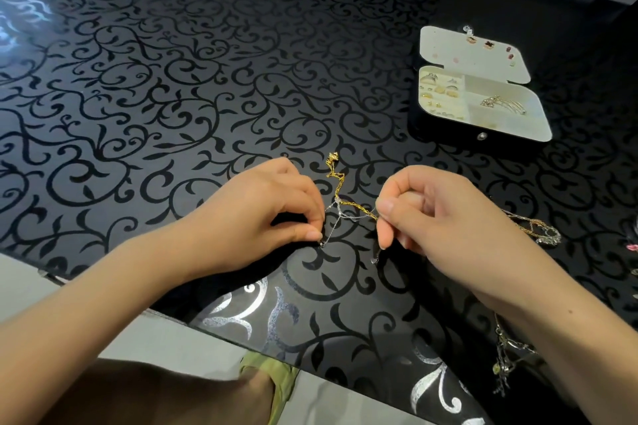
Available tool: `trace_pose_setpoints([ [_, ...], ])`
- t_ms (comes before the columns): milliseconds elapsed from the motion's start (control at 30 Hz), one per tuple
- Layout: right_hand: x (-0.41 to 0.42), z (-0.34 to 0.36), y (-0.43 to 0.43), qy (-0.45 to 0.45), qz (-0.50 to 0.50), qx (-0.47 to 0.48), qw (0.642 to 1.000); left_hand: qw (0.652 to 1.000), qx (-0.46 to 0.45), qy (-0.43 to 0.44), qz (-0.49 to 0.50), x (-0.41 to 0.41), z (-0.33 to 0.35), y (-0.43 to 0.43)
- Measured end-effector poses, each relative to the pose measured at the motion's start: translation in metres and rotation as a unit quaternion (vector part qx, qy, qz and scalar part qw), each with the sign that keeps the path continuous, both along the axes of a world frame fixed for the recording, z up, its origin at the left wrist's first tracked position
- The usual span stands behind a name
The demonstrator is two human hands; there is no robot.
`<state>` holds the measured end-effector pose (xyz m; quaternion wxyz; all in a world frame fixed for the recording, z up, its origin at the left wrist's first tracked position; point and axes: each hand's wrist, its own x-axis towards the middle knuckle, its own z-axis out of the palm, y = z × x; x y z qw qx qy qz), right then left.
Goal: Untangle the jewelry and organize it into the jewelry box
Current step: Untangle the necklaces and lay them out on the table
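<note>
A gold chain [336, 179] and a thin silver chain [340, 214] lie tangled together on the black patterned table [172, 97], between my hands. My left hand [272, 207] pinches one end of the silver chain against the table. My right hand [424, 207] pinches the other side of the tangle, where gold and silver strands meet. The gold chain's pendant end reaches away from me. The jewelry box [445, 138] stands open at the right rear, with rings, earrings and a gold piece in its cream compartments and studs on its lid.
More tangled chains [538, 229] lie right of my right hand. Another dark bundle of jewelry [507, 352] sits under my right forearm near the table's front edge. A small pink item [631, 247] shows at the right border.
</note>
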<state>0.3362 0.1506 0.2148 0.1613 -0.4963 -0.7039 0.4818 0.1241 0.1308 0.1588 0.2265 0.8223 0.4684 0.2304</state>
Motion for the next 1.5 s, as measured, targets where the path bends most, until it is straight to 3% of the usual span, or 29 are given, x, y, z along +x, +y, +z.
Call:
trace_pose_setpoints([
  [367, -0.004, 0.010, 0.005, 0.000, 0.000, 0.031, 1.000, 1.000, -0.020, -0.013, 0.011, -0.003, -0.002, 0.000],
  [800, -0.001, 0.013, 0.030, -0.046, -0.031, 0.136, 0.989, 0.996, -0.078, -0.026, 0.037, -0.005, 0.004, -0.003],
  [1167, 0.000, 0.007, 0.047, -0.077, -0.055, 0.164, 0.982, 0.993, -0.098, 0.000, 0.065, -0.005, 0.007, -0.005],
  [1500, -0.005, -0.010, 0.067, -0.184, -0.011, 0.192, 0.964, 0.996, -0.079, -0.008, 0.050, -0.007, 0.007, -0.003],
])
